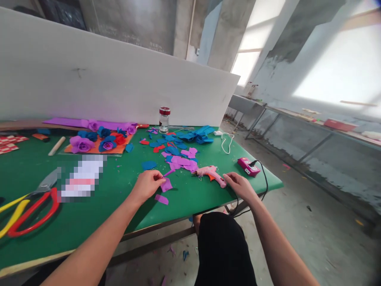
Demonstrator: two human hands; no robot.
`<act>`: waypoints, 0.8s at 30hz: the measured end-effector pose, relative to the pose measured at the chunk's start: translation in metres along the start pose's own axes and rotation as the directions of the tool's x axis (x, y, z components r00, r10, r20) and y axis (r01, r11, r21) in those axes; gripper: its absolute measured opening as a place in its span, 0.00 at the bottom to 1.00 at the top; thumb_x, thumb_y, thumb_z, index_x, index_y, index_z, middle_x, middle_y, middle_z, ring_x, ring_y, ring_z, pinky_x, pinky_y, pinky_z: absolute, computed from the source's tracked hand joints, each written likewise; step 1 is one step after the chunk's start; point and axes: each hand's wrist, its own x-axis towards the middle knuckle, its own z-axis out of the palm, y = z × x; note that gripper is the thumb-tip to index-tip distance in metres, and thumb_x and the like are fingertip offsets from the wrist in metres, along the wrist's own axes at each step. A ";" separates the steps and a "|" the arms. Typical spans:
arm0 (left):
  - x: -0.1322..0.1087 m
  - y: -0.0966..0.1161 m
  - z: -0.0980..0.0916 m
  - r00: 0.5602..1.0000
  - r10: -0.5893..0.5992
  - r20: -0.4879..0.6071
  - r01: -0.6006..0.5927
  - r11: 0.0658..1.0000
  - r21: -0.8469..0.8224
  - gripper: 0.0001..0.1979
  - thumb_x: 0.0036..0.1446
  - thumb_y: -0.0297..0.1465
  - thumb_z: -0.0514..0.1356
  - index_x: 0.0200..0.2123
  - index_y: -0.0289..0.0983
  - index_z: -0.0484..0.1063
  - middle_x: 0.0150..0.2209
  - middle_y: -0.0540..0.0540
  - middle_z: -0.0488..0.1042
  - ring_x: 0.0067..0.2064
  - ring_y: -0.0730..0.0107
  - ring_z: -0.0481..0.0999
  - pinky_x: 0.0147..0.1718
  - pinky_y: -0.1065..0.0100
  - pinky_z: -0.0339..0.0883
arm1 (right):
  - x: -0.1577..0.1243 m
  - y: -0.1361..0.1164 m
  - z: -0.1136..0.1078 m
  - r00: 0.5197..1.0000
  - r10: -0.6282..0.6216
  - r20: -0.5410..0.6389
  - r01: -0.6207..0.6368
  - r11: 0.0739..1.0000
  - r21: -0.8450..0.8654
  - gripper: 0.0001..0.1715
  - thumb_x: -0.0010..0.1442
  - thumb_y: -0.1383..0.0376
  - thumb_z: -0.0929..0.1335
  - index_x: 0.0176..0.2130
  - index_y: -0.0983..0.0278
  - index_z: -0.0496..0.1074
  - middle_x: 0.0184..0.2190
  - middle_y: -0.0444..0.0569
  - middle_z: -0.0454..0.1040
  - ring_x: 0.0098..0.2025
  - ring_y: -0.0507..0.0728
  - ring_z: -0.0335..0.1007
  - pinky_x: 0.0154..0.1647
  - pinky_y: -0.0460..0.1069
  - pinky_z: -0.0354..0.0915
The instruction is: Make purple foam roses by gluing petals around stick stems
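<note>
Pinches purple paper (166,185) in the left hand (147,184), just above the green surface (117,178). Has the right hand (240,186) at the handle end of the glue gun (212,174), without showing clearly if gripping. Finds the gun between both hands, near purple petals (181,162).

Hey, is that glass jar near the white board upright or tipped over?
Upright: the glass jar stands on its base, red lid on top.
</note>
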 end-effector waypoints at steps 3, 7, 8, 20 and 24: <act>-0.002 0.004 -0.001 1.000 -0.014 -0.003 0.014 1.000 -0.001 0.08 0.45 0.35 0.62 0.17 0.40 0.74 0.18 0.50 0.72 0.22 0.68 0.68 0.24 0.70 0.53 | 0.002 -0.009 0.007 0.991 -0.061 0.121 0.068 0.996 -0.059 0.23 0.60 0.47 0.61 0.32 0.62 0.73 0.25 0.46 0.75 0.27 0.55 0.67 0.29 0.47 0.58; -0.004 0.008 0.000 0.999 -0.040 -0.022 0.040 0.999 -0.028 0.08 0.43 0.32 0.63 0.15 0.40 0.73 0.17 0.50 0.71 0.22 0.69 0.66 0.24 0.70 0.52 | 0.006 -0.015 0.013 0.985 -0.102 0.142 0.127 0.976 -0.179 0.20 0.62 0.52 0.59 0.29 0.61 0.69 0.24 0.46 0.73 0.28 0.56 0.67 0.30 0.48 0.58; -0.004 0.007 0.000 0.999 -0.041 -0.020 0.040 0.999 -0.033 0.08 0.43 0.32 0.63 0.15 0.40 0.72 0.17 0.50 0.71 0.22 0.69 0.66 0.24 0.70 0.52 | 0.007 -0.015 0.014 0.986 -0.107 0.129 0.132 0.969 -0.206 0.20 0.63 0.54 0.57 0.29 0.61 0.67 0.24 0.46 0.72 0.29 0.56 0.67 0.31 0.48 0.58; -0.002 0.006 -0.002 0.998 -0.058 -0.005 0.058 0.997 -0.042 0.10 0.41 0.29 0.64 0.12 0.38 0.70 0.14 0.51 0.69 0.20 0.71 0.65 0.24 0.69 0.54 | 0.005 -0.012 0.023 0.977 -0.194 0.094 0.213 0.928 -0.307 0.14 0.61 0.55 0.58 0.31 0.60 0.63 0.31 0.52 0.72 0.38 0.61 0.70 0.40 0.52 0.62; 0.000 0.004 -0.003 0.994 -0.101 0.034 0.100 0.995 0.015 0.09 0.44 0.30 0.64 0.15 0.37 0.72 0.17 0.49 0.72 0.23 0.70 0.69 0.26 0.69 0.57 | -0.003 -0.027 0.020 0.995 -0.095 0.012 0.095 0.995 -0.009 0.14 0.61 0.53 0.59 0.36 0.60 0.63 0.30 0.51 0.74 0.35 0.62 0.72 0.38 0.54 0.64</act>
